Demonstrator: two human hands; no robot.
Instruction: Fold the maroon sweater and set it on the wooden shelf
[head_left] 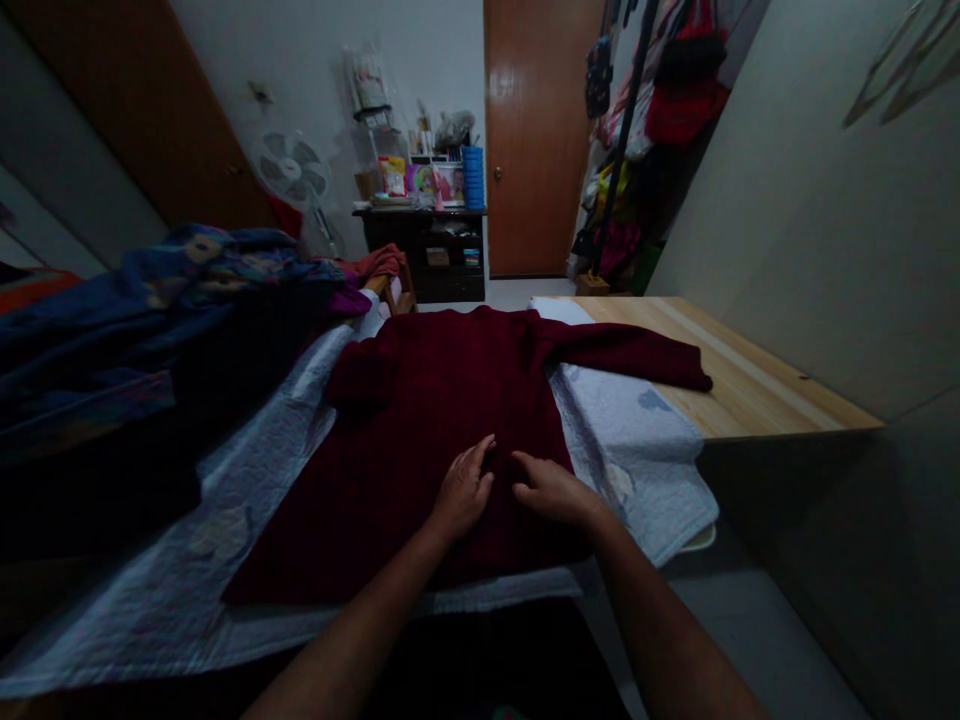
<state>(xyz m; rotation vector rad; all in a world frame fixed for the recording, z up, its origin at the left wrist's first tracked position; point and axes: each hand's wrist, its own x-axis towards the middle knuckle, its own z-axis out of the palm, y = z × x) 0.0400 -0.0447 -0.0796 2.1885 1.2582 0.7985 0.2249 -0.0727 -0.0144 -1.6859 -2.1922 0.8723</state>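
Note:
A dark red long-sleeved garment point(450, 400) lies spread over a pale quilted cloth point(630, 430). One sleeve reaches right across a wooden board; on the left only a short stretch of sleeve shows, and the rest is not visible. My left hand point(463, 490) is over the lower middle of the garment, fingers stretched forward and holding nothing. Just to its right is my right hand point(555, 488), index finger extended and thumb apart, also without anything in it. Whether either hand presses on the fabric, I cannot tell.
Heaped clothes point(187, 330) lie along the left side. The wooden board point(750, 370) juts out at right beside a pale panel point(825, 200). Farther back are a white fan point(292, 165), a dark shelf point(424, 260), a brown door point(536, 140) and hanging bags point(686, 100).

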